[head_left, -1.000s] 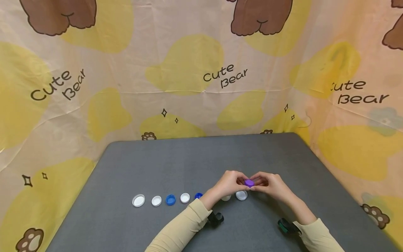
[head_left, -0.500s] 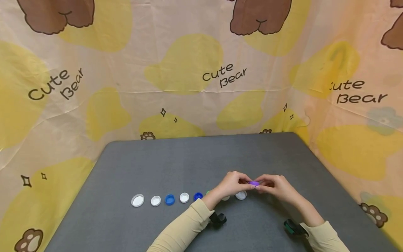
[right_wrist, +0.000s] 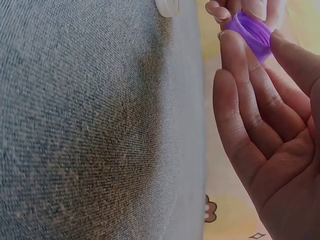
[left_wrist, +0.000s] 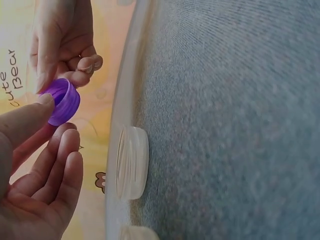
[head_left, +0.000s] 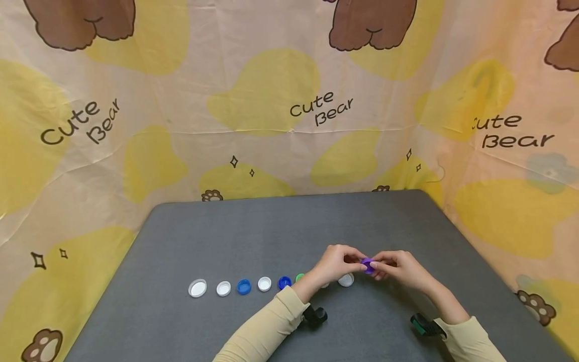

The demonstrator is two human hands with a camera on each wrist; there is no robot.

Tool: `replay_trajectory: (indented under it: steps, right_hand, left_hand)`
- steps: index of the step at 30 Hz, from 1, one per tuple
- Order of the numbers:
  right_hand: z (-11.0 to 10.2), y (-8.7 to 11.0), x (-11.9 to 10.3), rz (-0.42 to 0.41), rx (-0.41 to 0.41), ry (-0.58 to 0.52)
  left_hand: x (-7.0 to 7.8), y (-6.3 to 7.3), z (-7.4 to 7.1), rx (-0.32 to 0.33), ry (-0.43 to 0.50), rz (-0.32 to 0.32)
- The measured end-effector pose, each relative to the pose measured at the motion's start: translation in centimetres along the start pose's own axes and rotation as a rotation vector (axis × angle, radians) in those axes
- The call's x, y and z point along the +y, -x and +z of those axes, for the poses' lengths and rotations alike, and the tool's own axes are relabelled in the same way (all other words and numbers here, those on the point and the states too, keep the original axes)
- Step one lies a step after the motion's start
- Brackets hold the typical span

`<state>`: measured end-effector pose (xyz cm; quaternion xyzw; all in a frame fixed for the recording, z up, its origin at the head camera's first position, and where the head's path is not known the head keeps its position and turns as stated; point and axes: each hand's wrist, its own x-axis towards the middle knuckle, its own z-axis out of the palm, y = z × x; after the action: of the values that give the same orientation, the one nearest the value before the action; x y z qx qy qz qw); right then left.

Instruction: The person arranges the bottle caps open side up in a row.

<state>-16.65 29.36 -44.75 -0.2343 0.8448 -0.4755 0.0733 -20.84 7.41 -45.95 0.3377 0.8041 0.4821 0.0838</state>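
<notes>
A purple screw cap is held up between the two hands, its hollow threaded side facing the head camera. From the left, my left hand pinches it, with the thumb over the rim of the cap in the left wrist view. My right hand pinches the opposite side between thumb and fingers, as the cap in the right wrist view shows. Just below the hands, a white cap lies hollow side up on the grey table.
A row of caps runs leftward: a green cap, a dark blue cap, a white cap, a lighter blue cap and two more white ones. My left forearm partly covers the row. A printed cloth hangs behind the table.
Both hands have shifted slightly right with the purple cap. The cap has been turned over: its closed top showed earlier, its hollow side shows now.
</notes>
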Motion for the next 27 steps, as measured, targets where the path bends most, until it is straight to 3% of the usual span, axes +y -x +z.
replay_trajectory:
  steps: [15,27]
  right_hand:
    - [-0.32,0.22,0.51,0.096,-0.021,-0.042]
    - [-0.45,0.5,0.14,0.106,-0.032,-0.05]
  left_hand:
    - [0.16,-0.17,0.43,-0.024,-0.032,0.058]
    - [0.4,-0.14,0.44,-0.022,-0.01,0.019]
